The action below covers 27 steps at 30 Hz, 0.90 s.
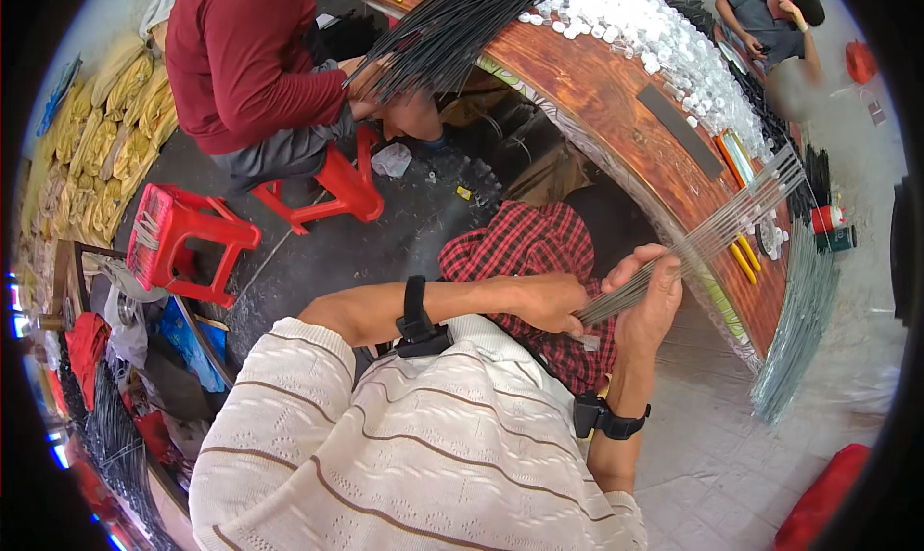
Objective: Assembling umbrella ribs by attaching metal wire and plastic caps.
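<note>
Both of my hands hold a bundle of thin, straight grey rods (736, 209), slanting up to the right over the table edge. My left hand (551, 303) is closed at the bundle's near end, above my lap in a red and black checked cloth (525, 253). My right hand (650, 306) wraps round the rods farther along, thumb on top; its palm side is partly hidden. Beyond the hands, the rods fan out slightly toward their far ends. Close to these lie yellow-handled pliers (744, 259) and an orange-edged tool (733, 156) on the wooden table (597, 79).
A heap of small clear-white plastic caps (664, 41) and a dark flat bar (679, 132) lie on the table. More grey rods (794, 330) overhang its right end. Black rods (452, 31) are beside a person in dark red (245, 60). Red stools (183, 243) stand left.
</note>
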### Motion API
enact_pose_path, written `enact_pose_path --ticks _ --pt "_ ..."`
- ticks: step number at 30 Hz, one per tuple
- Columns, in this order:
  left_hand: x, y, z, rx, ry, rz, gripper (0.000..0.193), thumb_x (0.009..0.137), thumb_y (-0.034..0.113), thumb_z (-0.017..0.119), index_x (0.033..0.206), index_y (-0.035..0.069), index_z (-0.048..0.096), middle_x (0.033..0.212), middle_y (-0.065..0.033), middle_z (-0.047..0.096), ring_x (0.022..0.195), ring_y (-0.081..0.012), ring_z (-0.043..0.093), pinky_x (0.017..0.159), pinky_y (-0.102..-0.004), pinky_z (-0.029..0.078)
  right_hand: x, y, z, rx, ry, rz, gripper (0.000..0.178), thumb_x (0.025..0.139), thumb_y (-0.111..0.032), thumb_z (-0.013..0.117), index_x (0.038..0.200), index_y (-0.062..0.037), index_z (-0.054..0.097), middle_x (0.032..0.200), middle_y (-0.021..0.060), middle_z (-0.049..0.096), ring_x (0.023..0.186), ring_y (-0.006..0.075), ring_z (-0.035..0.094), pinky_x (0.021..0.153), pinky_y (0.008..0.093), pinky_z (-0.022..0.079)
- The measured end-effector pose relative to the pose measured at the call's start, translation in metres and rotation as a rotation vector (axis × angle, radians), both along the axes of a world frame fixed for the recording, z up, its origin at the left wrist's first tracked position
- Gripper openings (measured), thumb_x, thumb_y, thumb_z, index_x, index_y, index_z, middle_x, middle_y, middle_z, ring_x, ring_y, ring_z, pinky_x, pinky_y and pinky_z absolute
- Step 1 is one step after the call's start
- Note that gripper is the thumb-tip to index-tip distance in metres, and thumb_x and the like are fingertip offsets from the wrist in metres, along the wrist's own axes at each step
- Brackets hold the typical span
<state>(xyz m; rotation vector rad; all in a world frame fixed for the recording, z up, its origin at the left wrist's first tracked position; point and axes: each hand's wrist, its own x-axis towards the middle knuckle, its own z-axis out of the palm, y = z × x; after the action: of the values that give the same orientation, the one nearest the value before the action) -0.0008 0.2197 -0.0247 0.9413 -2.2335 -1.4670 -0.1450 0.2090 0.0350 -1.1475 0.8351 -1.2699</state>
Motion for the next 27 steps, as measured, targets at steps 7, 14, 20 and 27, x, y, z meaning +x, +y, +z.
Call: enact_pose_path --ticks 7,14,20,27 --pt "0.011 0.010 -0.014 -0.036 0.102 0.074 0.019 0.085 0.021 0.069 0.096 0.006 0.072 0.077 -0.0188 0.067 0.073 -0.0330 0.066 0.068 -0.0411 0.050 0.021 0.000 0.001 0.021 -0.001 0.074 0.043 0.100 -0.045 0.045 0.094 -0.0028 0.053 0.059 0.0073 0.052 0.050 0.0137 0.051 0.050 0.0263 0.045" --pt "0.015 0.015 -0.008 -0.090 0.099 0.140 0.022 0.084 0.024 0.070 0.086 0.002 0.071 0.068 -0.0201 0.063 0.065 -0.0349 0.063 0.062 -0.0436 0.047 0.027 -0.001 0.007 0.013 0.008 0.098 0.043 0.101 -0.044 0.043 0.093 -0.0028 0.052 0.058 0.0076 0.052 0.049 0.0143 0.050 0.049 0.0265 0.044" --pt "0.009 0.003 0.014 -0.184 0.214 0.109 0.029 0.083 0.026 0.071 0.076 -0.002 0.066 0.063 -0.0216 0.060 0.059 -0.0375 0.061 0.054 -0.0448 0.044 0.019 -0.001 0.024 -0.090 0.043 0.058 0.042 0.102 -0.041 0.041 0.090 -0.0018 0.051 0.055 0.0087 0.051 0.046 0.0145 0.050 0.046 0.0270 0.044" --pt "0.000 0.009 -0.004 -0.148 0.128 -0.033 0.023 0.083 0.023 0.069 0.089 0.001 0.069 0.074 -0.0212 0.065 0.070 -0.0384 0.064 0.063 -0.0446 0.048 -0.001 0.017 0.005 -0.007 0.010 0.017 0.043 0.102 -0.042 0.041 0.088 -0.0019 0.049 0.056 0.0099 0.051 0.046 0.0162 0.051 0.048 0.0280 0.046"
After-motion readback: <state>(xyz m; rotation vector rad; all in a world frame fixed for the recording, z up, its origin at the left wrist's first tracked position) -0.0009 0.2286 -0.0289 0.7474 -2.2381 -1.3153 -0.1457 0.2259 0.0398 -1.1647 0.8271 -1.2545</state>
